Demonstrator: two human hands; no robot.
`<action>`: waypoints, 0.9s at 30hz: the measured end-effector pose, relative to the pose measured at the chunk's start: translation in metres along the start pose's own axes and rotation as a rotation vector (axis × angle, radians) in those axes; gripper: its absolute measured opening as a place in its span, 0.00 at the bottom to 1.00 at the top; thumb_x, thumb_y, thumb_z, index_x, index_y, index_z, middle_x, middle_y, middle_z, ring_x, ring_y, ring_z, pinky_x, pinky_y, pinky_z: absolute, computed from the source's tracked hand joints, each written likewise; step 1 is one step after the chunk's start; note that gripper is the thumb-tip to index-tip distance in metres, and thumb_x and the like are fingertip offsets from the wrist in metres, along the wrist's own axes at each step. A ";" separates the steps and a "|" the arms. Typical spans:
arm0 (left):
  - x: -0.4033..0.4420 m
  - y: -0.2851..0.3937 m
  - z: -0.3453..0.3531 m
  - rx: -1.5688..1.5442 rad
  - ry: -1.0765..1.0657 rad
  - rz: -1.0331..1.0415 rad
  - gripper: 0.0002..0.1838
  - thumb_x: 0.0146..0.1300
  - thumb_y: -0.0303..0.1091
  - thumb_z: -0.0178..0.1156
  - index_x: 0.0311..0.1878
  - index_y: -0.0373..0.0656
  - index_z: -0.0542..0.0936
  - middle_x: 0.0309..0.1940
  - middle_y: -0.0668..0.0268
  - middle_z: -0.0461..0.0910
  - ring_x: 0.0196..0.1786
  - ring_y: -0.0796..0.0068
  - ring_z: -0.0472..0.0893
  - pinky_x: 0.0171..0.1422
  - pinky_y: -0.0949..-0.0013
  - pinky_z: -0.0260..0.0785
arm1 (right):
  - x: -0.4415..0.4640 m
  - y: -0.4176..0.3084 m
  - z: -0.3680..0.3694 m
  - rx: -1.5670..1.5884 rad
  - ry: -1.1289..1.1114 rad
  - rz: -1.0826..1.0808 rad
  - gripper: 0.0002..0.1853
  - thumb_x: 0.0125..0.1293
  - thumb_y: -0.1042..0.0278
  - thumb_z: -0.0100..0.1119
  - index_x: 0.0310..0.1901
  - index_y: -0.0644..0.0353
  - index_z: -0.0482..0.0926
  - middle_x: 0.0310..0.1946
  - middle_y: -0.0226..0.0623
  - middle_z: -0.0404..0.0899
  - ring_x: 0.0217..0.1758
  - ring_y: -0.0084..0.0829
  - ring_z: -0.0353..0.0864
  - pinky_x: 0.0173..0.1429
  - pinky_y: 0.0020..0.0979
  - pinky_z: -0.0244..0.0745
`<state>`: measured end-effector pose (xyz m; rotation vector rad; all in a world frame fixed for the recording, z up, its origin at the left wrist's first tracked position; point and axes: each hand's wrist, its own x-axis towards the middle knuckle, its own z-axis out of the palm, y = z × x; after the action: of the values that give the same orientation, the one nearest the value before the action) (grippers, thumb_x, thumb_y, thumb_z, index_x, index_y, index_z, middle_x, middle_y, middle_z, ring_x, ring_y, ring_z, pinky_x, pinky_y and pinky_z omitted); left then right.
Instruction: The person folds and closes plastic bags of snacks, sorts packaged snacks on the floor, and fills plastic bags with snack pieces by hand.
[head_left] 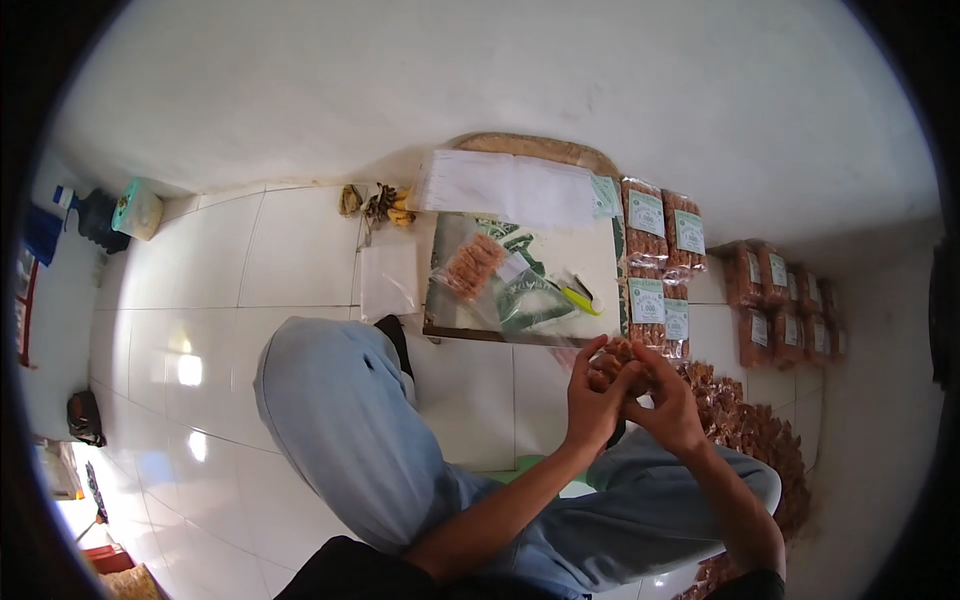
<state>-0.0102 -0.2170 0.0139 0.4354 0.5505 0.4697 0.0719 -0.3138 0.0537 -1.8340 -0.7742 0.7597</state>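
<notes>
My left hand point(593, 402) and my right hand point(672, 405) come together above my lap, just past the near edge of the low table point(590, 240). Both are closed around a bunch of brown snack pieces point(610, 365); whether each piece is wrapped is too small to tell. On the table lies a clear plastic bag point(470, 268) with orange-brown snacks inside. Beside it are a green-printed plastic bag point(540, 300) and a yellow-green cutter-like tool point(580, 298).
White sheets point(510, 185) cover the table's far side. Labelled snack packs point(646, 222) stand at its right, with more packs point(770, 280) by the wall. A heap of small brown snacks point(745, 430) lies by my right knee. Bananas point(400, 215) and a clear bag point(388, 280) lie left.
</notes>
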 end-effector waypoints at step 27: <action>0.027 -0.023 -0.066 1.858 -0.045 0.589 0.19 0.51 0.37 0.71 0.45 0.48 0.77 0.43 0.63 0.71 0.50 0.61 0.72 0.53 0.57 0.59 | -0.039 0.035 -0.024 -0.697 0.267 -0.003 0.30 0.47 0.64 0.70 0.53 0.63 0.72 0.45 0.46 0.79 0.48 0.48 0.82 0.50 0.41 0.78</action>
<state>-0.0214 -0.2036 -0.0595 2.4212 0.6907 0.3760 0.0733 -0.3691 0.0356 -2.4852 -0.9336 0.2282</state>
